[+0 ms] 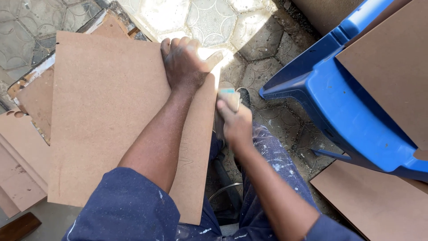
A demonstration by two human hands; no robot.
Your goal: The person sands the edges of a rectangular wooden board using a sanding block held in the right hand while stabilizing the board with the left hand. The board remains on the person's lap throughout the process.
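Brown fibreboard panel (pixel 111 116) rests across the lap, its long axis running near to far, far end tilted slightly left. At its right edge the right hand (pixel 236 125) grips a small sanding block (pixel 228 99): edge-sanding, I judge; next calls for steady strokes along it. Farther off, the left hand (pixel 185 62) clamps the far right corner.

Outdoor carpentry work area, makeshift in character. Ground is patterned hexagonal paving (pixel 214 18), dusty and sunlit at 12 o'clock; cut fibreboard panels (pixel 26 147) lie stacked at 9 o'clock. A blue plastic chair (pixel 339 107) at 3 o'clock carries another board (pixel 392 62).
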